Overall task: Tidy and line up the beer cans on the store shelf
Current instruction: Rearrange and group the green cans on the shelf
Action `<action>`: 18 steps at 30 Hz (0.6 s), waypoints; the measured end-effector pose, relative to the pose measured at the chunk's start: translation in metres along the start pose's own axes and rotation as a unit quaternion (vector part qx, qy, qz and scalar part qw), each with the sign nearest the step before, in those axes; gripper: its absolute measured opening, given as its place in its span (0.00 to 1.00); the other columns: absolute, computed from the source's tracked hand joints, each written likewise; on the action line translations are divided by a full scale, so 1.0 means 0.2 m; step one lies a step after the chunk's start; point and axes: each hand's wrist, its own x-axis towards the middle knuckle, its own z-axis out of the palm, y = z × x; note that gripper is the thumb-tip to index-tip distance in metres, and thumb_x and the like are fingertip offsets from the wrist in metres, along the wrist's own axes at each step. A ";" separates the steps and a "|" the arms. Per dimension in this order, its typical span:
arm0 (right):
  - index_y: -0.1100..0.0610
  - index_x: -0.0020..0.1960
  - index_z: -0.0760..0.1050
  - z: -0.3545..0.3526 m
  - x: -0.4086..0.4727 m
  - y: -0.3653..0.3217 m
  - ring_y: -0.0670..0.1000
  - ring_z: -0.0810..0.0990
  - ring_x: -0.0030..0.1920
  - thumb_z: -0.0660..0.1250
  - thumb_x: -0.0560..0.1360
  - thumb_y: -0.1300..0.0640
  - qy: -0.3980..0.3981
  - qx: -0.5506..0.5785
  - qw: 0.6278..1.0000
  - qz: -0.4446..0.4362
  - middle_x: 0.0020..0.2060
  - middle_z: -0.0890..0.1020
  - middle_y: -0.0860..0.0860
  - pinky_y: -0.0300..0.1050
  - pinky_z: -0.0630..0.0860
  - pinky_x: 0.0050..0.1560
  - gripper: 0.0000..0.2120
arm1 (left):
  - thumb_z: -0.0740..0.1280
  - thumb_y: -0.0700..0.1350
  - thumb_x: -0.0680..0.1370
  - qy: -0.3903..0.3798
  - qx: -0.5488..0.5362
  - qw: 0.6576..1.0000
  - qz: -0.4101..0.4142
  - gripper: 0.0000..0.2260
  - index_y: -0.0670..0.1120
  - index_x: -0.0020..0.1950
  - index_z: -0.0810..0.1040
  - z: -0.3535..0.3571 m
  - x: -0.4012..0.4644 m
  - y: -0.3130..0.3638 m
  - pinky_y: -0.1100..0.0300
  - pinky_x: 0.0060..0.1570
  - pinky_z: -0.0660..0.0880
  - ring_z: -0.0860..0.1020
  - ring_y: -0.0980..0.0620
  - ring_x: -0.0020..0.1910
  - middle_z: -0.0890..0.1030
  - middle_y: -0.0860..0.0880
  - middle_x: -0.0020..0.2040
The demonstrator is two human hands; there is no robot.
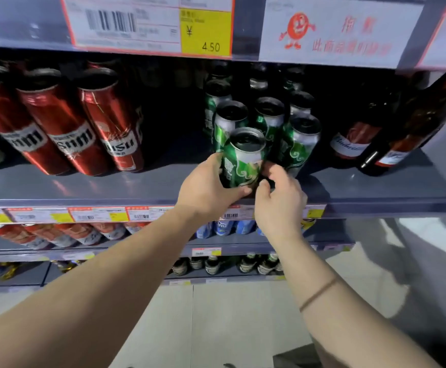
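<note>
Both hands [208, 187] — green can [243, 158] gripped

"¥ 4.50" on the yellow price tag [205, 31]; "Budweiser" script on a brown bottle [349, 144].

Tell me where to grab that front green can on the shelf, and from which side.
Grip the front green can round its middle wall, coming from the open aisle side. It stands upright ahead of the other green cans, which crowd close behind, so only its front and flanks look free. The left hand already wraps its left side; the right hand is at its lower right.
</note>
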 end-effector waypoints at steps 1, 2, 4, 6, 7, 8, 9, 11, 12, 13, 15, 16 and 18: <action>0.60 0.60 0.75 0.00 0.02 0.00 0.61 0.73 0.52 0.59 0.78 0.62 0.001 0.000 1.000 0.007 0.41 0.77 0.54 0.54 0.68 0.56 0.12 | 0.76 0.56 0.69 -0.006 0.008 1.000 0.008 0.27 0.52 0.64 0.72 0.00 0.01 0.00 0.61 0.48 0.71 0.75 0.56 0.51 0.78 0.57 0.54; 0.62 0.57 0.75 -0.01 0.03 0.00 0.61 0.73 0.50 0.58 0.78 0.63 0.004 0.001 1.000 0.010 0.36 0.73 0.50 0.54 0.68 0.53 0.11 | 0.76 0.57 0.68 -0.007 0.016 1.000 0.014 0.27 0.52 0.63 0.72 0.00 0.02 0.01 0.61 0.48 0.71 0.76 0.55 0.52 0.79 0.56 0.55; 0.63 0.51 0.74 -0.01 0.04 0.00 0.61 0.72 0.46 0.58 0.76 0.65 0.005 0.009 1.000 0.008 0.32 0.67 0.47 0.53 0.69 0.49 0.08 | 0.77 0.57 0.67 0.002 0.021 1.000 0.016 0.27 0.52 0.62 0.73 -0.01 0.02 0.00 0.61 0.49 0.70 0.75 0.55 0.53 0.78 0.55 0.55; 0.63 0.49 0.73 0.00 0.04 0.01 0.61 0.72 0.46 0.58 0.76 0.64 -0.006 0.011 1.000 -0.001 0.33 0.67 0.48 0.54 0.69 0.48 0.06 | 0.77 0.56 0.66 0.006 0.010 1.000 0.010 0.29 0.51 0.63 0.73 -0.03 0.01 -0.04 0.63 0.50 0.68 0.74 0.56 0.54 0.76 0.55 0.55; 0.62 0.50 0.73 0.01 0.04 0.01 0.61 0.73 0.47 0.58 0.77 0.64 -0.015 0.011 1.000 -0.005 0.34 0.70 0.49 0.54 0.69 0.49 0.06 | 0.78 0.55 0.66 0.004 -0.003 1.000 0.002 0.29 0.51 0.63 0.72 -0.04 0.01 -0.06 0.64 0.51 0.68 0.74 0.57 0.54 0.76 0.55 0.55; 0.60 0.55 0.75 0.03 0.04 0.00 0.60 0.74 0.49 0.58 0.78 0.62 -0.026 0.015 1.000 -0.006 0.38 0.74 0.51 0.54 0.70 0.51 0.10 | 0.78 0.54 0.66 0.001 -0.018 1.000 -0.009 0.29 0.50 0.62 0.72 -0.06 0.01 -0.07 0.65 0.51 0.67 0.74 0.57 0.53 0.76 0.56 0.54; 0.57 0.62 0.75 0.04 0.04 0.00 0.59 0.74 0.52 0.59 0.78 0.61 -0.033 0.024 0.999 0.000 0.45 0.78 0.53 0.53 0.70 0.55 0.14 | 0.79 0.54 0.66 -0.004 -0.027 0.999 -0.019 0.28 0.50 0.61 0.72 -0.09 0.01 -0.09 0.66 0.51 0.67 0.74 0.58 0.52 0.75 0.58 0.53; 0.54 0.68 0.72 0.05 0.04 0.01 0.56 0.76 0.56 0.60 0.79 0.58 -0.030 0.049 0.998 0.014 0.56 0.80 0.53 0.52 0.71 0.59 0.17 | 0.79 0.54 0.65 -0.011 -0.028 0.999 -0.025 0.28 0.51 0.61 0.72 -0.12 0.02 -0.10 0.67 0.50 0.67 0.73 0.59 0.50 0.75 0.59 0.50; 0.53 0.67 0.73 0.06 0.04 0.01 0.55 0.77 0.55 0.61 0.78 0.57 -0.017 0.061 0.998 0.011 0.56 0.80 0.51 0.51 0.71 0.59 0.17 | 0.79 0.54 0.65 -0.012 -0.026 0.999 -0.023 0.28 0.50 0.61 0.72 -0.13 0.03 -0.09 0.67 0.50 0.67 0.73 0.59 0.50 0.75 0.59 0.50; 0.53 0.64 0.75 0.06 0.04 0.02 0.53 0.78 0.53 0.62 0.77 0.58 0.006 0.073 0.997 0.002 0.52 0.80 0.49 0.51 0.72 0.57 0.15 | 0.79 0.54 0.65 -0.011 -0.025 0.999 -0.021 0.29 0.50 0.61 0.72 -0.13 0.03 -0.09 0.66 0.50 0.67 0.73 0.59 0.50 0.75 0.58 0.50; 0.52 0.54 0.76 0.04 0.05 0.04 0.48 0.77 0.47 0.66 0.75 0.59 0.080 0.098 0.992 -0.005 0.45 0.78 0.45 0.46 0.73 0.50 0.09 | 0.79 0.54 0.65 -0.001 -0.031 0.999 -0.024 0.29 0.49 0.61 0.72 -0.12 0.02 -0.09 0.64 0.51 0.68 0.73 0.58 0.50 0.75 0.58 0.50; 0.51 0.50 0.74 0.02 0.06 0.05 0.45 0.75 0.45 0.67 0.74 0.59 0.121 0.106 0.987 0.004 0.44 0.76 0.44 0.42 0.71 0.46 0.07 | 0.79 0.54 0.65 0.005 -0.037 0.999 -0.027 0.29 0.49 0.61 0.72 -0.12 0.02 -0.10 0.64 0.51 0.68 0.73 0.58 0.50 0.75 0.58 0.50; 0.51 0.48 0.69 -0.01 0.07 0.07 0.41 0.71 0.42 0.69 0.73 0.59 0.176 0.118 0.977 0.024 0.42 0.73 0.44 0.34 0.67 0.42 0.10 | 0.79 0.53 0.66 0.010 -0.048 0.998 -0.028 0.29 0.50 0.62 0.71 -0.12 0.01 -0.11 0.65 0.51 0.67 0.73 0.59 0.51 0.74 0.60 0.49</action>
